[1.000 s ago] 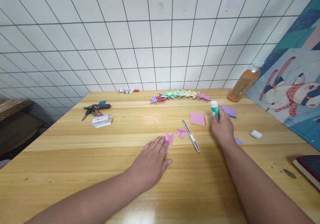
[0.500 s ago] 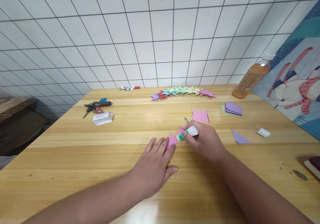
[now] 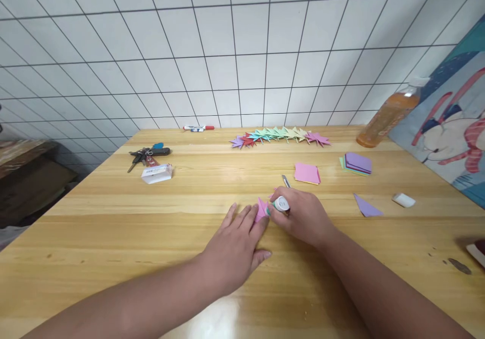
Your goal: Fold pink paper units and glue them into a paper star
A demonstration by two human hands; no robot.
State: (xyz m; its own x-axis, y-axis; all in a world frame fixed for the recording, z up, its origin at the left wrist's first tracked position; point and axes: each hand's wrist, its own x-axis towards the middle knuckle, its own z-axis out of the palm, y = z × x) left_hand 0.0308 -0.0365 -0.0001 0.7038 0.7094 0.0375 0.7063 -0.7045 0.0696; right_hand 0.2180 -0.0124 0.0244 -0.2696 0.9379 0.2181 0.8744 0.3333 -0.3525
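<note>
Lying far left: a bunch of keys (image 3: 146, 155) on the wooden table (image 3: 113, 228).
White box (image 3: 156, 174): just in front of the keys.
Red-capped marker (image 3: 199, 128): at the back edge, by the tiled wall.
Left hand (image 3: 237, 248): laid flat with fingers spread, grasping nothing, its fingertips holding down the pink folded paper.
Pink folded paper (image 3: 261, 210): on the table, partly under those fingertips, between the two hands.
Glue stick (image 3: 279, 204): slanted, its green end at the paper's right edge; cannot tell whether it touches.
Row of folded paper points (image 3: 280, 135): along the back, purple through green to pink.
Cutter (image 3: 286, 181): partly hidden behind the right hand.
Right hand (image 3: 305, 215): closed around the glue stick.
Pink squares (image 3: 307, 173): stacked beyond the right hand.
Purple-topped stack (image 3: 357, 163): farther right.
Purple triangle (image 3: 367, 206): nearer than that stack.
Bottle (image 3: 390, 116): back right corner, amber liquid inside.
</note>
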